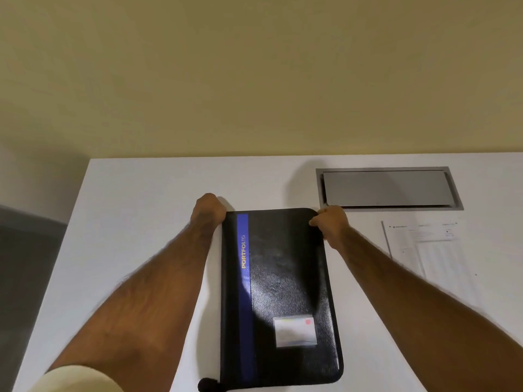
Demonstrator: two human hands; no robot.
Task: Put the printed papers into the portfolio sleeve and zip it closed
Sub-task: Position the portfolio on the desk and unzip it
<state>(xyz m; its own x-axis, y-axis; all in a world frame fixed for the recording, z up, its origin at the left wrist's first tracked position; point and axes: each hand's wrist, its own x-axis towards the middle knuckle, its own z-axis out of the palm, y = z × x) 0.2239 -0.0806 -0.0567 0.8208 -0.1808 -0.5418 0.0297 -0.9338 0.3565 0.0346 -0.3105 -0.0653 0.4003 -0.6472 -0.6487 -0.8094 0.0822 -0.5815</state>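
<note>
Holding the black portfolio (283, 292) flat on the white tabletop (141, 207) at centre frame, I curl my left grip (208, 210) round its upper left corner and my right grip (331, 222) round its upper right. Its blue stripe (244, 278) reads "PORTFOLIO" in yellow. The card (295, 331) near its lower end is too blurred to read. The printed papers (430, 250) lie apart at right, their text illegible.

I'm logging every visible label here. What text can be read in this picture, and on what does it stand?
"PORTFOLIO": yellow letters on the blue stripe of the black portfolio.
Card in the portfolio's cover pocket: blurred, unreadable.
Printed papers: print too small to read.
</note>
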